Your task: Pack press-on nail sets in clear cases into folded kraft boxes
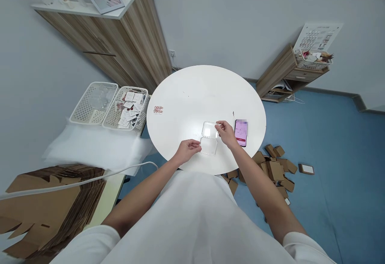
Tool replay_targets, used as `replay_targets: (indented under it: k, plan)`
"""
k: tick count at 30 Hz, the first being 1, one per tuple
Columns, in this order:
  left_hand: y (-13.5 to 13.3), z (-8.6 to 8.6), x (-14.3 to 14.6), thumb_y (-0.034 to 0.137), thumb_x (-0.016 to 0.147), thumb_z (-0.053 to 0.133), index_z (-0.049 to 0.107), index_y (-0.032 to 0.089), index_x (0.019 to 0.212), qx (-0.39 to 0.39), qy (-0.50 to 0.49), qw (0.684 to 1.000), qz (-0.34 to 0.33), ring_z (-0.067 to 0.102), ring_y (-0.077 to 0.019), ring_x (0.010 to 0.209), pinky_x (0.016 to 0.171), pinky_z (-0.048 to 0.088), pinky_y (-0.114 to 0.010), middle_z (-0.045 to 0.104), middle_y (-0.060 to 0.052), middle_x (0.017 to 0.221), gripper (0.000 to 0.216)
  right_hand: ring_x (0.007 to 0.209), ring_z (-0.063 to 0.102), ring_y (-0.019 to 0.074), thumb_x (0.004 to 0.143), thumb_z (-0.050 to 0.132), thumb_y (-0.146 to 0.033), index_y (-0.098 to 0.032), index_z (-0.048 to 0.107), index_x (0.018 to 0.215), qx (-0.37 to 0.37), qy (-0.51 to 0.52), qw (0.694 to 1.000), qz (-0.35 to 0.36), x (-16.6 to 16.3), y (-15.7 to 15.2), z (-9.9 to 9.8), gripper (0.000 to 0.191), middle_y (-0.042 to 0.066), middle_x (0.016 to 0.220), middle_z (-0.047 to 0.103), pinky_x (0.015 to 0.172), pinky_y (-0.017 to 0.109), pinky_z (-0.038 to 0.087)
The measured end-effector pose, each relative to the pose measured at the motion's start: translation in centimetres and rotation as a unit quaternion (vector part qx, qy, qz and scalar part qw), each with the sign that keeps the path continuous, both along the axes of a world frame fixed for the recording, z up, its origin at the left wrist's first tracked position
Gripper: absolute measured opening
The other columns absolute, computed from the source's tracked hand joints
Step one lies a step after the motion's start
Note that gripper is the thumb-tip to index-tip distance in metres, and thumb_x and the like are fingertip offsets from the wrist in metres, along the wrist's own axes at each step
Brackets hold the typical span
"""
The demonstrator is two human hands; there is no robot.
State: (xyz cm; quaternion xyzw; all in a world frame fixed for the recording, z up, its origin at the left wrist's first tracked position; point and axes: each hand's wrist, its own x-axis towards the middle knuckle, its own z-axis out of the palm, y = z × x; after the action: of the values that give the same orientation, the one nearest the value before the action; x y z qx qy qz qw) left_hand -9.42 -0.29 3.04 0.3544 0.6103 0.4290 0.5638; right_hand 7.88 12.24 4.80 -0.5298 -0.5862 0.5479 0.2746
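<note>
A small clear plastic hinged case (209,138) lies spread flat on the round white table (192,95), near its front edge. My left hand (189,150) pinches the case's left edge with curled fingers. My right hand (226,132) grips the far right corner of its upper half. A phone with a pink screen (241,132) lies just right of my right hand. A small strip of pink and red pieces (158,109) rests at the table's left edge.
Two white mesh baskets (94,103) (128,108) stand on a white surface to the left, one holding cards. Flat cardboard sheets (51,200) pile at lower left. Small brown boxes (275,168) litter the blue floor on the right. Wooden cabinets (126,43) (282,73) line the wall.
</note>
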Motion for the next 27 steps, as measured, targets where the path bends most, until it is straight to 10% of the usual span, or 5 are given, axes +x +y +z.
replay_targets:
  k: [10, 17, 27]
  plan:
    - [-0.4, -1.3, -0.1, 0.036, 0.059, 0.072, 0.062, 0.014, 0.088, -0.013, -0.021, 0.999, 0.031, 0.063, -0.0149, 0.069, 0.072, 0.05, -0.032, 0.065, -0.005, 0.077, 0.038, 0.084, 0.054, 0.0145, 0.078, 0.043, -0.048, -0.024, 0.045, 0.122, -0.029, 0.006, 0.997, -0.069, 1.4, -3.6, -1.2, 0.05, 0.007, 0.111, 0.052, 0.071, 0.029, 0.047]
    - [-0.6, -3.3, 0.0, 0.037, 0.06, 0.071, 0.061, 0.014, 0.09, -0.042, 0.002, 0.999, 0.034, 0.062, -0.0151, 0.07, 0.072, 0.049, -0.032, 0.064, -0.005, 0.075, 0.039, 0.084, 0.054, 0.0153, 0.078, 0.046, -0.036, -0.024, 0.048, 0.12, -0.027, -0.037, 0.999, 0.029, 1.8, -9.3, -3.6, 0.044, 0.007, 0.11, 0.051, 0.075, 0.034, 0.047]
    - [1.2, -6.5, 0.3, 0.03, 0.065, 0.065, 0.059, 0.018, 0.091, -0.055, 0.095, 0.994, 0.02, 0.06, -0.0139, 0.069, 0.072, 0.047, -0.031, 0.062, -0.002, 0.075, 0.029, 0.079, 0.051, 0.0148, 0.076, 0.041, -0.03, -0.024, 0.051, 0.109, -0.055, -0.099, 0.992, 0.064, 0.8, -7.5, -6.1, 0.035, 0.004, 0.097, 0.047, 0.075, 0.032, 0.045]
